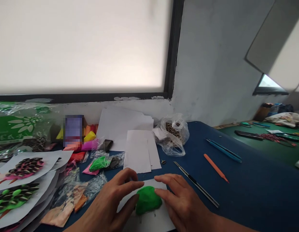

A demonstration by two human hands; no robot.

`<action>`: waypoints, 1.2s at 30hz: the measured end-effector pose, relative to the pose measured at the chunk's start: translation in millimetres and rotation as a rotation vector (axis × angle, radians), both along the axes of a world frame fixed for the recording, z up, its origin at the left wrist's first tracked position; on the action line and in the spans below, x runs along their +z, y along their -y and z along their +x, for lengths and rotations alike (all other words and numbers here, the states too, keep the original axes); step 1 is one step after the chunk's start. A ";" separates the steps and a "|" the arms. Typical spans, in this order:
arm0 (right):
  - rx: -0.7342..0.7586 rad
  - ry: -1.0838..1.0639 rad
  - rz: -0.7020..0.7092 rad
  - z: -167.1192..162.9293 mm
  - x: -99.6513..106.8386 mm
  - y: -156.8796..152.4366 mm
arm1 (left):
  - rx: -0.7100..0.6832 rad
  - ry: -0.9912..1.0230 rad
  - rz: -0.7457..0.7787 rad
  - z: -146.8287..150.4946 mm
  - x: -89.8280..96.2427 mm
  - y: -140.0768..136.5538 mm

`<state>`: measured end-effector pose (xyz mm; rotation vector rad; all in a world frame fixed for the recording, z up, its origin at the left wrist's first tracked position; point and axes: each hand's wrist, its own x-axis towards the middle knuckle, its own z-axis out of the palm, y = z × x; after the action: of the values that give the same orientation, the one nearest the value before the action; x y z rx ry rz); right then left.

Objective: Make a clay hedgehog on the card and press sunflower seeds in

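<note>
A flattened lump of green modelling clay [149,200] lies on a sheet of white paper [161,219] in front of me. Pencil lines peek out below its lower edge. My left hand [117,198] rests at the clay's left side, its thumb at the edge and its index finger arched above. On the other side my right hand [179,196] has curved fingertips at the clay's upper right edge. Fingers of both hands are apart and neither lifts anything. The right thumb is mostly hidden.
Right of my hands lie a craft knife [196,183], an orange pen-like tool [215,167] and blue tools [224,150]. A plastic bag of seeds [173,129] and blank paper [137,151] stand behind. Clay packets [99,163] and seed-covered hedgehog pictures [19,196] fill the left.
</note>
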<state>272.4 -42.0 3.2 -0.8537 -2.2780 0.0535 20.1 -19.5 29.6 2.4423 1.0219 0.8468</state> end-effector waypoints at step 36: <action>0.091 0.101 -0.127 5.6 24.2 -8.8 | -0.039 -0.120 -0.217 0.9 -37.6 1.6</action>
<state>277.9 -33.2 27.5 -0.8339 -2.4282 0.2026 21.0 -21.1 -8.0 2.3415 1.0458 0.5511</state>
